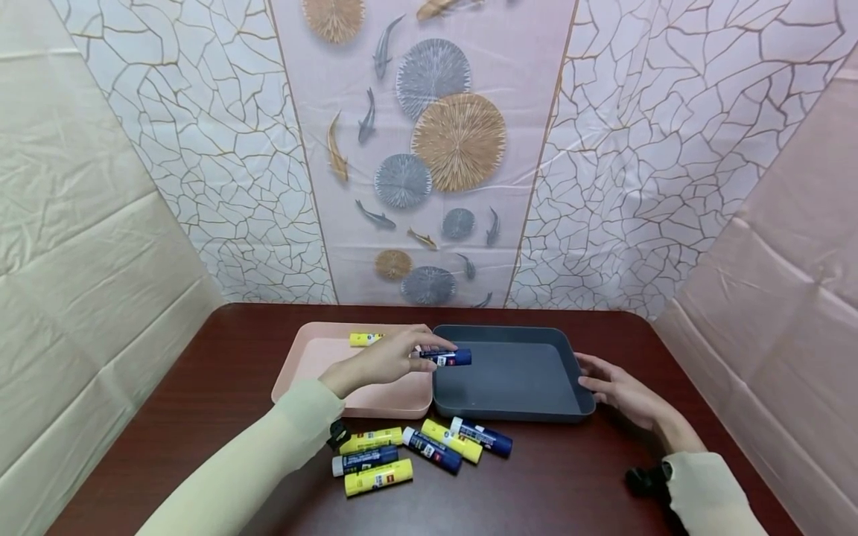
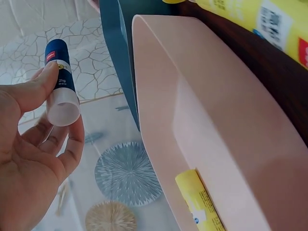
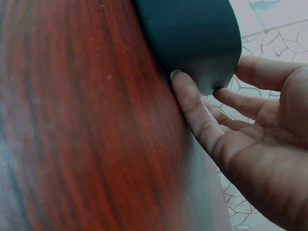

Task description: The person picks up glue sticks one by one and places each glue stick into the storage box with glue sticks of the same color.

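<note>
My left hand (image 1: pixel 385 362) pinches a blue glue stick (image 1: pixel 454 358) between thumb and fingers, above the line where the pink tray (image 1: pixel 284 370) and the dark blue-grey tray (image 1: pixel 512 372) meet. In the left wrist view that glue stick (image 2: pixel 58 72) shows a translucent white end. A yellow glue stick (image 1: pixel 365 339) lies at the back of the pink tray, partly hidden by the left hand in the head view. My right hand (image 1: pixel 620 387) touches the right end of the dark tray with fairly straight fingers and thumb; the right wrist view shows them against its outer wall (image 3: pixel 197 43).
Several yellow and blue glue sticks lie on the dark wooden table in front of the trays, among them a yellow one (image 1: pixel 378 478) and a blue one (image 1: pixel 432 450). Patterned cloth (image 1: pixel 429 149) hangs behind the table, with plain cloth walls at both sides.
</note>
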A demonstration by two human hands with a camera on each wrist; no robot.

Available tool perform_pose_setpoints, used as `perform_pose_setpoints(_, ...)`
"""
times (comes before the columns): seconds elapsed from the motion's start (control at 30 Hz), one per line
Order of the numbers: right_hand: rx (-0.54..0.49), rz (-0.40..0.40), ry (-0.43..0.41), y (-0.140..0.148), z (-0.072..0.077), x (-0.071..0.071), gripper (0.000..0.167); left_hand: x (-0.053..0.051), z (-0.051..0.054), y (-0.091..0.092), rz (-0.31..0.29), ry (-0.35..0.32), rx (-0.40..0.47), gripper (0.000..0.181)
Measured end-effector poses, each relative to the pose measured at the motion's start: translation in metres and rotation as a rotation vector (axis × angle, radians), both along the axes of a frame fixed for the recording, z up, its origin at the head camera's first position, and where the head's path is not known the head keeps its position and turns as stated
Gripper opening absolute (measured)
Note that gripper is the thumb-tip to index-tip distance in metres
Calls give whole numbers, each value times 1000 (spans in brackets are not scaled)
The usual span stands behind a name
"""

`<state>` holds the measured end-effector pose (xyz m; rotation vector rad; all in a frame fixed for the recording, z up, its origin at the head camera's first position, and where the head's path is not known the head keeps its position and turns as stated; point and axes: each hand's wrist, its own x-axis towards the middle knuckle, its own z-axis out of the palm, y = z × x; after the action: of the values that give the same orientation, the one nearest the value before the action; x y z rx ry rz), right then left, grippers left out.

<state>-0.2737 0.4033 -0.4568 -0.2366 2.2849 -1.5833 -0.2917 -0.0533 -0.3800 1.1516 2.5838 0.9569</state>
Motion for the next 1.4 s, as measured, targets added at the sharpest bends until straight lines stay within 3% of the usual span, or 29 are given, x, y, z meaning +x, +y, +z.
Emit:
perform_pose_setpoints(0.4,7,-5,-5,-1,-1,-1,73,-10,-5,23,-5,-89,31,42)
perform_pose_setpoints(0.67,4,-9,-4,0,0,-1,72,-17,-1,38,-19,-57,7,40)
perform_pose_setpoints(0.97,8,0,-8,0,-1,-1,73,-29,2,53,-29,-84,1,40)
perform_pose_setpoints(1.2,35,-15,-9,0,-1,-1,74,-35,8,66,-42,-60,-22,40)
perform_pose_setpoints(1.4,20,-8,-9,0,-1,-2,74,-38,3,76,-41,-83,-34,40)
